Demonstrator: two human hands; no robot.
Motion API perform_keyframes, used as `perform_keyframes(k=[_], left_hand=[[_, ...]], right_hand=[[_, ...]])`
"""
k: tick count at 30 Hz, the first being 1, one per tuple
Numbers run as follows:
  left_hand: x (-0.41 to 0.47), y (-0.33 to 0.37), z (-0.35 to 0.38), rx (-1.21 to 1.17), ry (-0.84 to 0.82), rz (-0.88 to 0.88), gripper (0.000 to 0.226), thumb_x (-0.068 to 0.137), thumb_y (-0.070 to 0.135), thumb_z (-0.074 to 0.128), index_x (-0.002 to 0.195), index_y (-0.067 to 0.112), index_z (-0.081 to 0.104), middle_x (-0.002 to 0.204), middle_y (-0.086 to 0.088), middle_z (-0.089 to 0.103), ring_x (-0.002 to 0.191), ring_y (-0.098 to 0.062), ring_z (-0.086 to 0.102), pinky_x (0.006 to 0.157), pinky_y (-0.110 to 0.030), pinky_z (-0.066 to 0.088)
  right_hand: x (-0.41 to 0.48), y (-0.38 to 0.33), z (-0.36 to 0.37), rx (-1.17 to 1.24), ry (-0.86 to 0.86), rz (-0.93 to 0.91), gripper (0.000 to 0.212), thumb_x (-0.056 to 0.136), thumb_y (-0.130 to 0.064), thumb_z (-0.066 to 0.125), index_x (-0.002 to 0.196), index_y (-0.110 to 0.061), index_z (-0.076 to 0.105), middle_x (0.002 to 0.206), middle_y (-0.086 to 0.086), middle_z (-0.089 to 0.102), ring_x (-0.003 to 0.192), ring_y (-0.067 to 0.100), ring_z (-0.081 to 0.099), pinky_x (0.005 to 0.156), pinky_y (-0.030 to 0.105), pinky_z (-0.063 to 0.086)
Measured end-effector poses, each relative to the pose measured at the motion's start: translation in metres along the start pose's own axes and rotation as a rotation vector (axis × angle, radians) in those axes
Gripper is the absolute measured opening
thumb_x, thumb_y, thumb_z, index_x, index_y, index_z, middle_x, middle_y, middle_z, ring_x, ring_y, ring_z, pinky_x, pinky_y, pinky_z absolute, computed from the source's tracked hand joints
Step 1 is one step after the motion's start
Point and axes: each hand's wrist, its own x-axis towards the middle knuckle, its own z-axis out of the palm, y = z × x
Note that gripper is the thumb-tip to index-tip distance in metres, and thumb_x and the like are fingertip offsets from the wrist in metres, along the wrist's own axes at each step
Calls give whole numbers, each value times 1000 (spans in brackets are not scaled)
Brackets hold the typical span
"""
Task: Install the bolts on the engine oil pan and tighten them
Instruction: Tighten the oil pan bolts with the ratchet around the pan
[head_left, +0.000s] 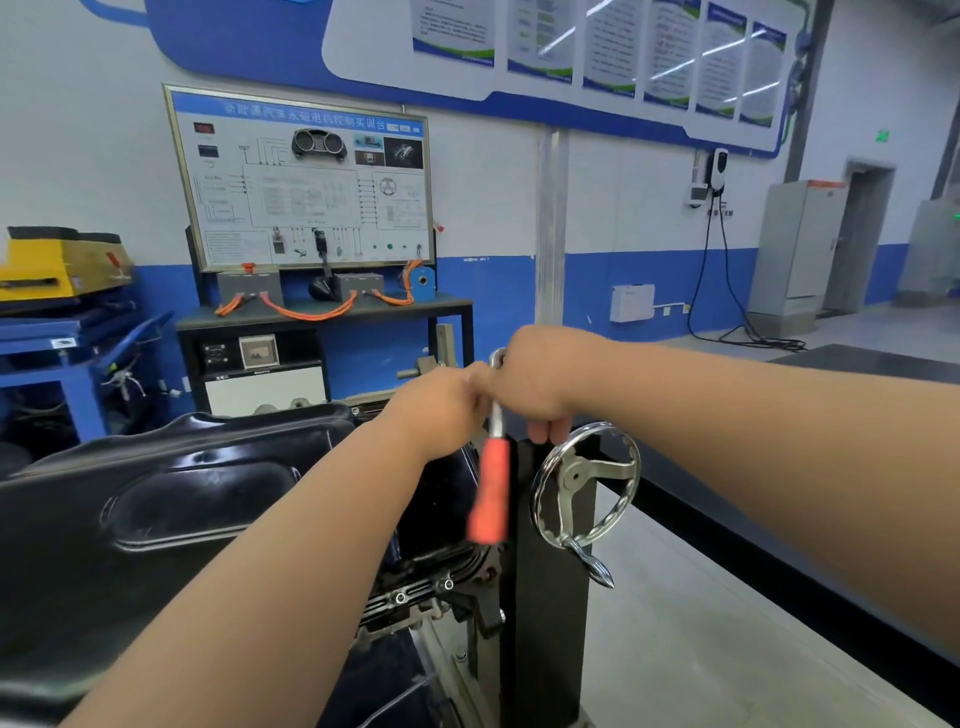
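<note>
The black engine oil pan (197, 483) fills the lower left, bolted side up on an engine stand. A ratchet wrench with an orange handle (490, 493) hangs downward at the pan's far right edge, its metal head up between my hands. My right hand (530, 384) grips the wrench head from above. My left hand (441, 410) is curled against the shaft just left of it; its fingers are hidden. Two installed bolts (400, 597) show on the pan's near flange. The bolt under the wrench is hidden.
A chrome handwheel (587, 488) on the stand's black post (545, 597) sits right beside the wrench. Beyond are a training bench with orange cables (322, 312), a blue cart (62, 338) at left, and open grey floor (701, 623) at right.
</note>
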Motion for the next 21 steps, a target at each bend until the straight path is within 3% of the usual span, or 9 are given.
perform_keyframes(k=[4, 7, 8, 10, 12, 14, 16, 19, 21], left_hand=[[0, 1, 4, -49, 46, 38, 26, 97, 20, 41, 73, 27, 35, 63, 5, 46, 57, -14, 47, 50, -29, 31], [1, 4, 9, -25, 83, 76, 26, 101, 31, 33, 76, 25, 34, 62, 5, 45, 53, -10, 43, 48, -30, 27], [1, 3, 9, -32, 90, 71, 28, 101, 32, 33, 74, 27, 33, 62, 5, 46, 54, -10, 43, 48, -29, 28], [1, 1, 6, -74, 95, 77, 24, 101, 32, 33, 78, 28, 38, 67, 5, 51, 59, -13, 49, 51, -31, 36], [-1, 1, 3, -80, 74, 81, 15, 100, 27, 35, 87, 26, 43, 72, 1, 56, 65, -18, 54, 58, -35, 44], [-1, 1, 2, -43, 46, 68, 19, 97, 20, 38, 79, 27, 39, 69, -1, 54, 65, -21, 54, 59, -36, 44], [0, 2, 3, -24, 56, 69, 20, 98, 22, 38, 78, 26, 40, 67, 2, 50, 63, -19, 51, 56, -34, 40], [0, 1, 5, -4, 86, 80, 24, 101, 28, 35, 79, 23, 40, 64, 5, 45, 57, -13, 44, 51, -30, 32], [1, -1, 6, -23, 118, 62, 26, 102, 29, 34, 76, 26, 37, 63, 5, 44, 55, -9, 42, 48, -28, 28]], right_hand=[[-6, 6, -4, -646, 290, -239, 27, 96, -33, 42, 84, -15, 59, 65, -3, 52, 58, 15, 47, 59, 30, 38], [-5, 17, -15, -1062, 400, -489, 16, 93, -14, 46, 107, -17, 55, 90, 0, 56, 96, 24, 52, 97, 48, 33], [-4, 18, -13, -1035, 409, -483, 15, 93, -15, 47, 106, -18, 55, 87, -1, 54, 95, 24, 53, 98, 47, 32], [-4, 14, -6, -739, 357, -313, 15, 97, -27, 43, 96, -16, 55, 72, -4, 50, 68, 19, 52, 75, 34, 41], [-2, 11, -1, -279, 98, -65, 37, 100, -36, 35, 83, -10, 56, 64, 2, 60, 54, 21, 56, 57, 28, 43], [-1, 10, -1, -35, 8, 18, 44, 99, -37, 36, 71, -8, 55, 59, 5, 64, 49, 21, 59, 53, 25, 45], [-2, 9, -5, -375, 149, -88, 35, 97, -33, 44, 68, -14, 50, 61, 0, 54, 51, 16, 49, 52, 25, 37], [-5, 12, -10, -974, 385, -370, 10, 94, -15, 46, 98, -18, 55, 87, 0, 57, 84, 22, 54, 85, 40, 38], [-2, 14, -8, -934, 457, -438, 18, 94, -14, 45, 109, -16, 54, 88, 0, 56, 89, 24, 53, 92, 42, 38]])
